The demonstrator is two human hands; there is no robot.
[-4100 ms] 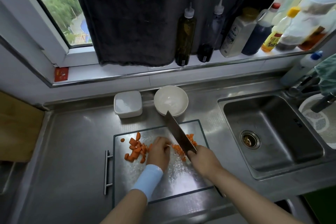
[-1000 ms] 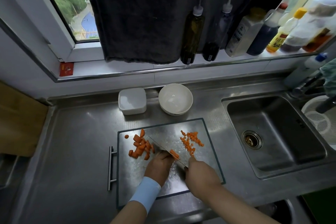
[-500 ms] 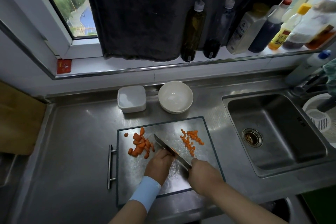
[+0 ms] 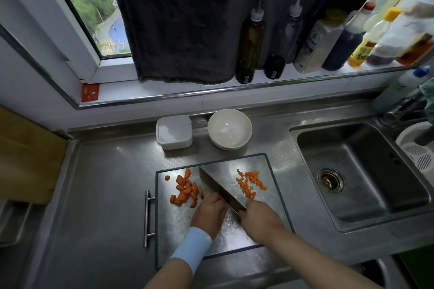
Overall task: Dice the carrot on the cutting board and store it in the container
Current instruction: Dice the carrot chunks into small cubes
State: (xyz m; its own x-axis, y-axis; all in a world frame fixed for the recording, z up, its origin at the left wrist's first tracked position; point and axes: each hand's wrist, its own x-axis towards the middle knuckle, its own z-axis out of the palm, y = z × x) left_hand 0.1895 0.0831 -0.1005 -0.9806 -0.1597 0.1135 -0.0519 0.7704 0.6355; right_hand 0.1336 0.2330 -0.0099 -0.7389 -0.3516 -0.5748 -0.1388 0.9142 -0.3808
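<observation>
Clenching the cleaver (image 4: 218, 183), the right hand (image 4: 260, 218) slants it over the cutting board (image 4: 169, 230); the left hand (image 4: 209, 212) curls its fingers beside the blade, and whether they hold anything cannot be told.

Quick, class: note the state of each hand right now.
Left hand: fingers curled down on the cutting board; what they hold is hidden.
Right hand: grips the knife.

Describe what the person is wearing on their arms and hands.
No gloves on either hand. The left hand has a light blue band round its wrist; the forearm behind it is bare. The right hand and forearm carry no sleeve or band. No watch shows.
</observation>
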